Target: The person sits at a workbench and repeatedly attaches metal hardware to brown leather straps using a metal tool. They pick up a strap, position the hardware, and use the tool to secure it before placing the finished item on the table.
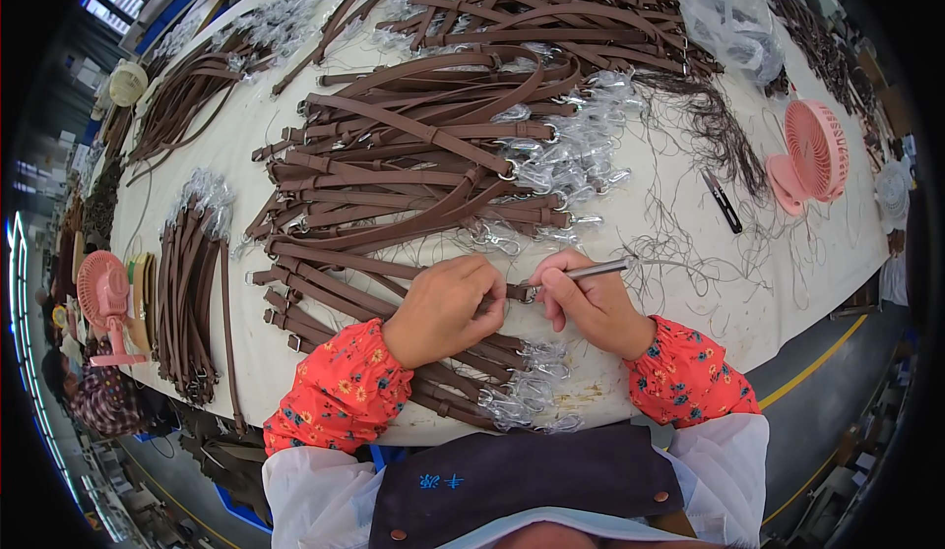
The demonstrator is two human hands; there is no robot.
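Between my hands is the end of a brown strap [516, 292] with a small metal ring or buckle. My left hand [448, 308] is closed, fingers bent in a pinch, at the strap's left side, and the strap end comes out from it. My right hand [588, 301] is closed around a slim grey metal tool [597, 269], shaped like a pen, whose far end points right. Its fingertips are close to the strap's metal end; whether they touch it is hard to tell. More brown straps [354, 298] lie under and beside my left hand, some with hooks in clear plastic wrap [527, 387].
A large pile of brown straps [394, 175] lies ahead, with more behind. Loose dark threads [689, 244] and a black-handled cutter [724, 202] are at the right. Pink fans stand on the right [815, 151] and left [103, 298]. A strap bundle [192, 293] lies at left.
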